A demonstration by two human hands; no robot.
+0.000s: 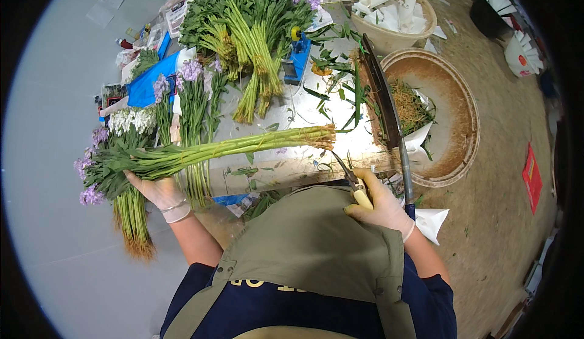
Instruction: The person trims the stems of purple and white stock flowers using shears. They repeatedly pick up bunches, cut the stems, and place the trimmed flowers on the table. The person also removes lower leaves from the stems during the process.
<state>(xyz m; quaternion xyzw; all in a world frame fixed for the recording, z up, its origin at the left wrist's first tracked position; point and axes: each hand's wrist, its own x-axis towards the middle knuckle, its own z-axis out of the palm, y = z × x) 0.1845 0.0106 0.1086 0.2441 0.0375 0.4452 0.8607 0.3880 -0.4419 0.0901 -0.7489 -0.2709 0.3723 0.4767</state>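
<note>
My left hand (159, 193), in a thin pale glove, grips a bundle of long-stemmed lilac flowers (246, 144) near its leaves. The bundle lies roughly level above the table's near edge, blooms at the left, brown root ends at the right. My gloved right hand (378, 202) holds a hooked knife with a cream handle (362, 195); its dark curved blade points up and left, just below the root ends. Behind the bundle a large pile of lilac flowers (255, 29) rests on the metal table (301, 106). A blue tape dispenser (299, 58) stands beside that pile.
A long guillotine-type blade (381, 92) with a metal handle runs along the table's right edge. Beyond it stand a round tub (456, 124) with cut roots and a bin (424, 24) of white paper. More flower bunches (137, 216) overhang the table's left front.
</note>
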